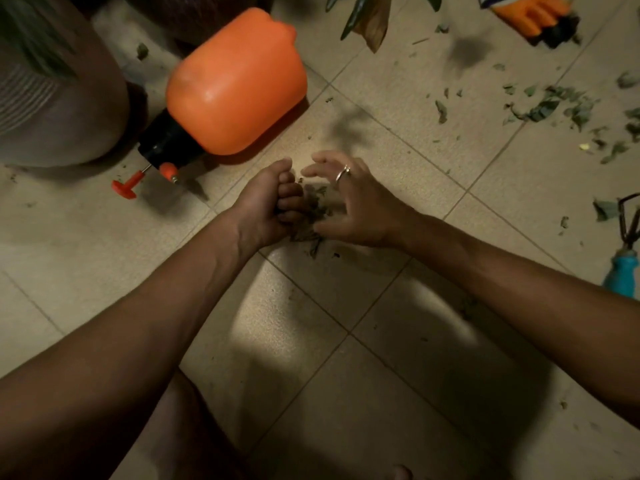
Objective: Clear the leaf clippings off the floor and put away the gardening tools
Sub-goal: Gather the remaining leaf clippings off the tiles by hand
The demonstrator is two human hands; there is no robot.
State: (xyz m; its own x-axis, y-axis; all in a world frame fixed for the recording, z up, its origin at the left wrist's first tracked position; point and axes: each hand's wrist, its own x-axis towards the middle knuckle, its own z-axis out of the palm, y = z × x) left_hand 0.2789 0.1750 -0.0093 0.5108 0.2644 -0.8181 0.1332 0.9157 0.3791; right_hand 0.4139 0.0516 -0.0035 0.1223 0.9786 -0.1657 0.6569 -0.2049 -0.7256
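Both your hands are down on the floor (304,344), meeting at the middle of the tiles. Your left hand (263,209) is balled up, its fingers (289,201) curled tight into the palm and, as far as the dim light lets me judge, clamped on the near edge of the pile (313,211) of dark leaf bits. Your right hand (353,206) (the one with the ring (343,173)) cups the pile from the other side, fingers (320,161) spread apart and relaxed, thumb low against the scraps. The pile sits on the floor right between the two hands, touching both.

Just beyond your left hand lies the orange sprayer (239,84), tipped on its side, black cap and red pump handle (125,188) pointing toward the left edge. More clippings (554,105) are scattered across the tiles at upper right, well apart from your hands. The rake (625,251), blue handle and dark prongs, lies at the far right edge beside your right forearm. An orange glove (530,15) sits in the top right corner, and plant leaves (369,22) hang in at top centre.
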